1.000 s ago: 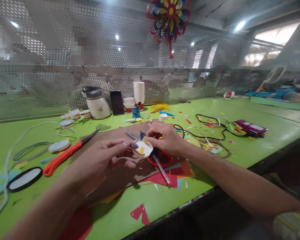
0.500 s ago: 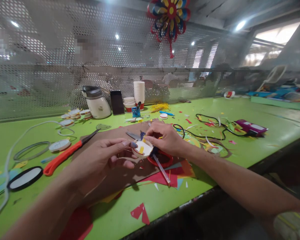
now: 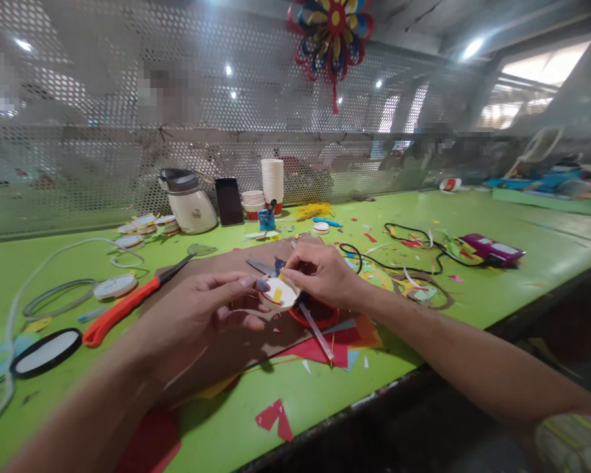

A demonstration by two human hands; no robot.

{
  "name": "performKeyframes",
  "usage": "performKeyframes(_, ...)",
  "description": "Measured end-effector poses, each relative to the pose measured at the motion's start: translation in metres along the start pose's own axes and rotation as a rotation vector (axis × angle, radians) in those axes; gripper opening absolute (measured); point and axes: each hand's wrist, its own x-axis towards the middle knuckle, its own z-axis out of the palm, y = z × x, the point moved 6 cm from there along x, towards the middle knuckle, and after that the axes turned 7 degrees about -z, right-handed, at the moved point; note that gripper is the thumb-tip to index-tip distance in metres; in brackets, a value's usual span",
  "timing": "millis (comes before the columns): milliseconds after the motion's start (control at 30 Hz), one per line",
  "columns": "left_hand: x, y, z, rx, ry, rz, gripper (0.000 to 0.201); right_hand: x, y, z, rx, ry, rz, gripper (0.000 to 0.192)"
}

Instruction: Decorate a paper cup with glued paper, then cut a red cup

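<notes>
Between the thumb and fingers of my left hand (image 3: pixel 221 299) is a shallow white paper cup base (image 3: pixel 270 302), tilted towards me. A yellow paper strip (image 3: pixel 278 293) lies inside it, near a thin red edge. My right hand (image 3: pixel 320 272) is closed in a pinch at the far rim, on a small yellow paper piece (image 3: pixel 282 276) that shows at its fingertips. Below the hands, red-handled scissors (image 3: pixel 325 320) lie partly hidden on a brown board (image 3: pixel 241 348), with a clear thin stick (image 3: pixel 318 334) across them.
An orange-handled knife (image 3: pixel 123 309) and a black-rimmed oval (image 3: pixel 46 353) lie at left. Behind stand a kettle (image 3: pixel 192 207), a phone (image 3: pixel 229 202), stacked paper cups (image 3: pixel 272 184) and a blue pot (image 3: pixel 266 220). Paper scraps, a black cord (image 3: pixel 414 266) and a purple device (image 3: pixel 492 249) are at right.
The whole view has shifted slightly. Both hands keep the same hold on the cup base and the yellow paper piece, with barely any visible movement.
</notes>
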Motion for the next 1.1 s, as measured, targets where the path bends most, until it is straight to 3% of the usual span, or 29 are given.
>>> performKeyframes(900, -0.0021, 0.0003, -0.0005, -0.004, 0.012, -0.006, 0.016, 0.0004, 0.0004, -0.0001, 0.0, -0.01, 0.005, 0.009)
performKeyframes(1100, -0.0013, 0.0003, -0.0018, 0.017, 0.028, -0.012, 0.015, 0.0006, 0.0067, -0.0063, 0.012, 0.009, 0.064, 0.01)
